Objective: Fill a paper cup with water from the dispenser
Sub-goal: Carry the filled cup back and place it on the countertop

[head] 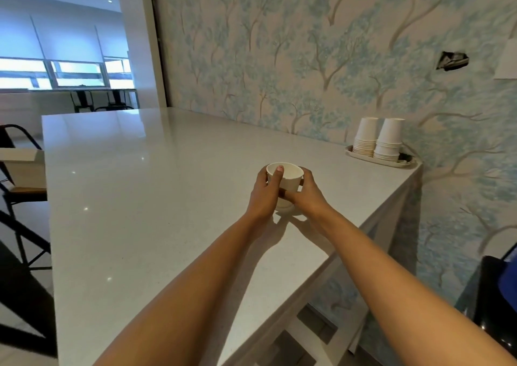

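Big white counter [167,184] filling the middle of the view, glossy and hard, running away toward the far left where the room opens onto windows and dark chairs. Tree-patterned wallpaper [279,58] covers the wall on the right. No dispenser anywhere in view, so it looks like the filling step is not yet begun.

Far right on the counter, a shallow tray [408,163] carries two upside-down stacks of cups [377,142], close against the wall.

Now the action: the paper cup [288,177] sits upright near the counter's right edge, mouth open and seemingly empty. There may be a second cup nested under it; hard to tell. The left hand [264,195] wraps its left side, thumb up over the rim. The right hand [306,195] closes round the right side and lower wall. Both hands are holding it.

That cup should be feather-light now, thin-walled, easy to crush. Best held round the mid-wall, gently. Once full, it will likely soften and slop, and that polished counter would probably let it slide.
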Available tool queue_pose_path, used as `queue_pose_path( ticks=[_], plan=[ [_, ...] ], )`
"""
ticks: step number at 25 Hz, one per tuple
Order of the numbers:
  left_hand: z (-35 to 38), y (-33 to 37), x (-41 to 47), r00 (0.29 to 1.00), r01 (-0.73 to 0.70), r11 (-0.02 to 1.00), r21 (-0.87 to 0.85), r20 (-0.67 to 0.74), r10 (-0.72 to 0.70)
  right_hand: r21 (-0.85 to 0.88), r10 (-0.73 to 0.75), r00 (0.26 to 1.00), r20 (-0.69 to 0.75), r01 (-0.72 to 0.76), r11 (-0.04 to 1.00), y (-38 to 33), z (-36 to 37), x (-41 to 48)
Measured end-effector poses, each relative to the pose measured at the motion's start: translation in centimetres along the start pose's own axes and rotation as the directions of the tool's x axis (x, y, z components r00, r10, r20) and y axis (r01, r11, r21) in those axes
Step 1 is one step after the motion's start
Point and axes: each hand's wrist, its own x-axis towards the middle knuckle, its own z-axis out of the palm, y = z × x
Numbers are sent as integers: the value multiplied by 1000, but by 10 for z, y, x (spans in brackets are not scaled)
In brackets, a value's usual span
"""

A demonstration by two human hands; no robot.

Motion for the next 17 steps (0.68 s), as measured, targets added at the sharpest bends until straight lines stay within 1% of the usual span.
queue_pose_path(
  ticks=[4,11,14,17],
  plan=[
    [-5,-14,7,998,63,995,-71,14,-62,-11,13,1000,29,-12,1000,7,5,4],
    [-9,-18,7,1000,7,1000,24,-19,-7,36,49,997,57,-52,998,10,6,-2],
    [-10,-19,8,999,2,999,44,-34,0,-57,39,998,59,-35,998,10,4,-3],
    [-12,-17,2,999,14,998,55,-38,-12,-72,37,999,39,-34,997,10,1,-6]
  ],
)
